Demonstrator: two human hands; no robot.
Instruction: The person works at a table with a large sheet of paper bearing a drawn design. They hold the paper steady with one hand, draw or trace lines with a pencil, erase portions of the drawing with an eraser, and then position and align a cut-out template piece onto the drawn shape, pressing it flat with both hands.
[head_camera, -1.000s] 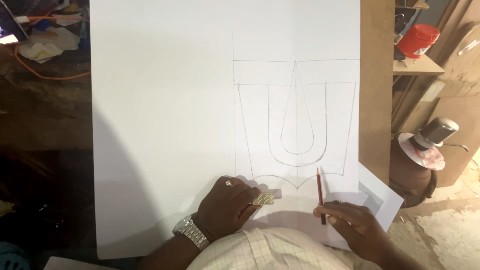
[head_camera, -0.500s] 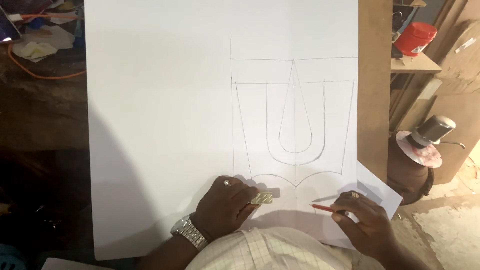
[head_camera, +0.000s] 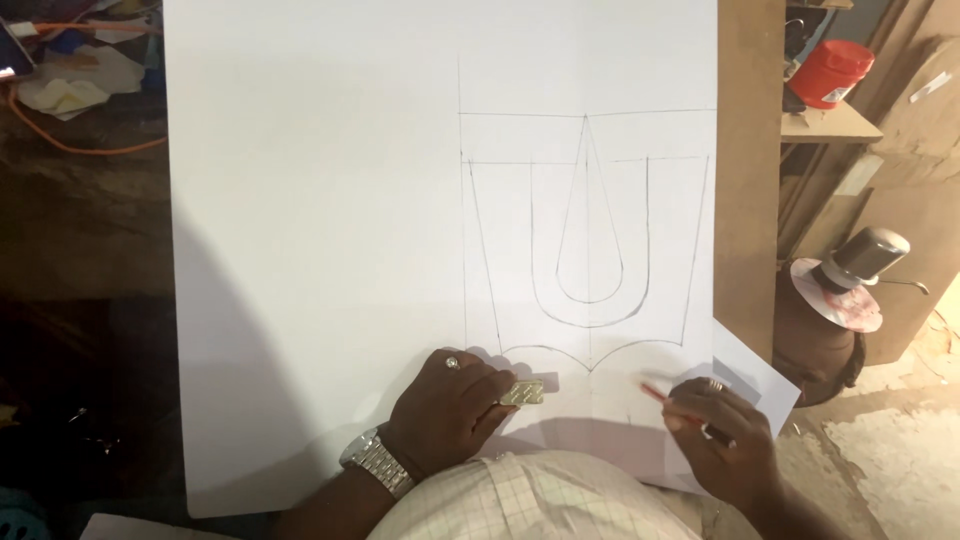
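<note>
A large white sheet (head_camera: 320, 200) lies in front of me with a pencil drawing (head_camera: 588, 240) of a U shape around a teardrop inside ruled lines. My left hand (head_camera: 445, 410), with a ring and a metal wristwatch, rests on the sheet's lower part and pinches a small shiny block (head_camera: 523, 392), perhaps an eraser. My right hand (head_camera: 725, 440) holds a red pencil (head_camera: 672, 405) lying nearly flat, its tip pointing left just below the drawing's lower right edge.
A wooden board (head_camera: 750, 180) runs along the sheet's right edge. A red container (head_camera: 830, 72) sits on a shelf at upper right. A round grey-topped object (head_camera: 850, 275) stands at right. An orange cable (head_camera: 80, 140) and clutter lie at upper left.
My right hand has tilted the pencil from upright at the drawing's lower edge to nearly flat and drawn back a little. My left hand has stayed put.
</note>
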